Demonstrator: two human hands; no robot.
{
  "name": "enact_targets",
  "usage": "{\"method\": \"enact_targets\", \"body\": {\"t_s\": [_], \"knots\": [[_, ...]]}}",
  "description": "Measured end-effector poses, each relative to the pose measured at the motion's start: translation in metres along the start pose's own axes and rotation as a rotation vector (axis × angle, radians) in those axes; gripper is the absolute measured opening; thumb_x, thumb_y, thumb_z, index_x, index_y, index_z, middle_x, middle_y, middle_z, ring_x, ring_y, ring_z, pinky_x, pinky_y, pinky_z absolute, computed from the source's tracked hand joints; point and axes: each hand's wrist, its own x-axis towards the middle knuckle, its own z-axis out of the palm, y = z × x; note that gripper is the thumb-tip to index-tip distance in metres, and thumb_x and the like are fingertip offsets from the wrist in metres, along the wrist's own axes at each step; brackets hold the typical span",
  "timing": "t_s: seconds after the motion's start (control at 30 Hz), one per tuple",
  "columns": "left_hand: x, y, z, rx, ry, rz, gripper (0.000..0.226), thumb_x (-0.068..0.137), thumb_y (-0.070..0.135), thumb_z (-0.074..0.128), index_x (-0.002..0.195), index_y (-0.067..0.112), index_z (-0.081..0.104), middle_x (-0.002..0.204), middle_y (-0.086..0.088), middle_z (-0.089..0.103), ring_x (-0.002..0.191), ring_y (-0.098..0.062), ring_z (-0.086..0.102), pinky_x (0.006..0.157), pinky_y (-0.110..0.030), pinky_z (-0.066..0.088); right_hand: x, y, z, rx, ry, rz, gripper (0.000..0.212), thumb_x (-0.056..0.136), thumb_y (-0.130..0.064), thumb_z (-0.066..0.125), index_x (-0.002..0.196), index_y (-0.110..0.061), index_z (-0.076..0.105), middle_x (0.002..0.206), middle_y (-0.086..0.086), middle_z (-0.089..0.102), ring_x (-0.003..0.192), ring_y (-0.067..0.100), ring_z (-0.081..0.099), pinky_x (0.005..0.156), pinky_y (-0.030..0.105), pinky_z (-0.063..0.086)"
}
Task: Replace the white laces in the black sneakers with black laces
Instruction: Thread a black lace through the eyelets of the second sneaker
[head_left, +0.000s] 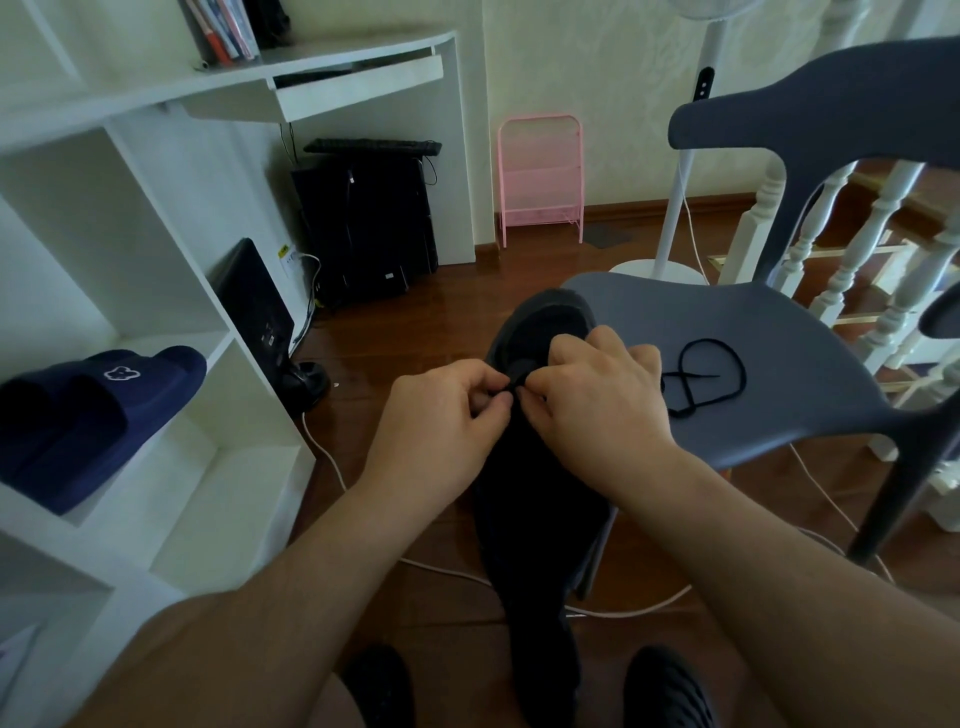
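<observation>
Head view: both hands meet over the black sneaker (545, 332), which sits at the near left edge of the grey chair (769, 364) seat. Left hand (441, 415) and right hand (602, 400) each pinch a dark lace end in a narrow grip. A spare black lace (706, 376) lies looped on the seat's open middle. Navy slippers (88, 415) fill a white shelf (156, 519) compartment at left.

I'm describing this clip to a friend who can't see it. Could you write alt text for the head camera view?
Seen from above, a person's left hand and right hand pinch a black lace at a black sneaker resting on the edge of a grey chair. A loose black lace lies coiled on the seat, and white shelves at left hold a navy slipper.
</observation>
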Motion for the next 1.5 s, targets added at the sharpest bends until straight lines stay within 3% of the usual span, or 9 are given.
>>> {"method": "enact_targets", "body": {"t_s": [0.2,0.37,0.47,0.67,0.8,0.97,1.13,1.27,1.5], "knots": [[0.003,-0.003,-0.002,-0.013,-0.021,-0.017,0.017,0.101,0.029,0.069,0.117,0.028,0.077,0.076,0.017,0.068,0.075,0.008,0.064,0.062,-0.005,0.044,-0.006,-0.001,0.004,0.11,-0.034,0.042,0.032,0.102,-0.048,0.049,0.094,-0.033,0.076,0.09,-0.012,0.044,0.094,0.023,0.049,0.079,0.04,0.027],[0.001,0.0,-0.002,-0.049,0.032,0.012,0.016,0.102,0.027,0.069,0.115,0.025,0.077,0.074,0.015,0.068,0.067,0.001,0.065,0.057,-0.008,0.044,-0.002,-0.004,0.002,0.037,-0.004,0.01,0.029,0.102,-0.046,0.052,0.089,-0.033,0.075,0.085,-0.011,0.044,0.09,0.025,0.047,0.075,0.041,0.025],[0.001,0.0,-0.001,-0.076,0.048,-0.01,0.013,0.101,0.029,0.07,0.112,0.027,0.076,0.074,0.016,0.069,0.065,0.002,0.066,0.055,-0.008,0.044,-0.003,-0.008,0.003,0.092,0.049,0.095,0.033,0.103,-0.045,0.048,0.086,-0.03,0.072,0.084,-0.012,0.046,0.092,0.025,0.048,0.075,0.04,0.026],[0.002,0.004,-0.001,-0.083,0.057,0.0,0.013,0.1,0.03,0.07,0.112,0.028,0.076,0.076,0.019,0.069,0.073,0.004,0.067,0.06,-0.007,0.046,-0.008,-0.009,0.003,0.175,0.128,0.144,0.032,0.104,-0.039,0.055,0.078,-0.025,0.069,0.078,-0.012,0.054,0.094,0.026,0.049,0.075,0.039,0.023],[0.003,0.003,-0.002,-0.074,0.04,0.009,0.017,0.101,0.029,0.07,0.117,0.026,0.077,0.079,0.019,0.07,0.077,0.006,0.067,0.064,-0.005,0.047,-0.008,-0.004,-0.002,0.18,0.225,0.131,0.023,0.101,-0.035,0.065,0.084,-0.025,0.078,0.081,-0.008,0.068,0.091,0.029,0.054,0.075,0.043,0.032],[-0.002,0.006,0.0,-0.105,0.074,0.031,0.018,0.103,0.028,0.068,0.118,0.024,0.077,0.079,0.018,0.069,0.075,0.003,0.068,0.063,-0.009,0.05,0.0,-0.002,-0.004,0.122,0.123,0.133,0.022,0.099,-0.037,0.066,0.083,-0.03,0.078,0.079,-0.01,0.062,0.087,0.024,0.048,0.076,0.04,0.023],[-0.001,0.003,0.0,-0.104,0.089,0.014,0.016,0.102,0.032,0.069,0.116,0.028,0.077,0.078,0.02,0.069,0.076,0.002,0.069,0.061,-0.009,0.049,-0.001,-0.007,-0.004,0.316,0.126,0.213,0.017,0.097,-0.038,0.067,0.086,-0.032,0.078,0.078,-0.016,0.057,0.092,0.021,0.048,0.076,0.038,0.025],[0.002,0.005,-0.001,-0.127,0.133,-0.004,0.013,0.102,0.034,0.069,0.111,0.031,0.077,0.079,0.02,0.07,0.072,0.001,0.069,0.06,-0.01,0.05,-0.003,-0.008,-0.005,0.48,0.174,0.262,0.011,0.096,-0.033,0.071,0.091,-0.03,0.08,0.081,-0.016,0.066,0.1,0.021,0.05,0.08,0.039,0.029],[0.001,0.008,0.0,-0.141,0.145,-0.009,0.01,0.102,0.031,0.069,0.11,0.031,0.075,0.084,0.021,0.07,0.071,0.0,0.068,0.058,-0.01,0.048,-0.004,-0.011,-0.003,0.665,0.11,0.333,0.012,0.096,-0.035,0.071,0.103,-0.035,0.081,0.082,-0.029,0.057,0.112,0.015,0.048,0.097,0.055,0.045]]}}
